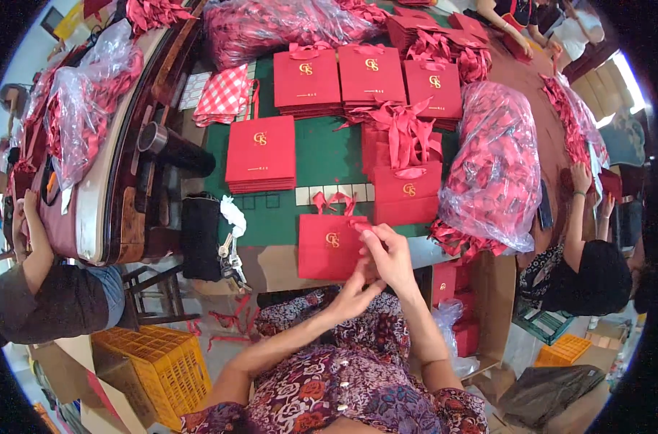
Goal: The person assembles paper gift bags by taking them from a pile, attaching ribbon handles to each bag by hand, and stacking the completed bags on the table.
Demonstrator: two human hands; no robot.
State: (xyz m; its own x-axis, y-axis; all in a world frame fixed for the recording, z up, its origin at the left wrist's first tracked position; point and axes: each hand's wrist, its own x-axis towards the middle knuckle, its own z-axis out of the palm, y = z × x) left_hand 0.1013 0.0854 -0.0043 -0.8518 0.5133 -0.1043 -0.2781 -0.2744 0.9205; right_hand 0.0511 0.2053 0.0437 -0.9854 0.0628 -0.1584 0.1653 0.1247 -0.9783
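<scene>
Patterned floral lap at 6 o'clock; forearms rise from it. Left hand (354, 289) grips lower right edge of red paper gift bag (329, 246). Right hand (390, 253) pinches red ribbon handle (358, 226) at bag's top corner. Bag lies flat at table edge (285, 264), centre frame. Judged well along: finished flat stacks (260, 153) at 11 to 1 o'clock. Left: plastic sack of ribbons (491, 170) at 3 o'clock, loose ribbons (405, 130) on nearby stack.

A paper bag (330, 248) lies on the table (321, 155) edge, stacked bags (261, 153) behind it, apparently a flask (173, 150) left.
</scene>
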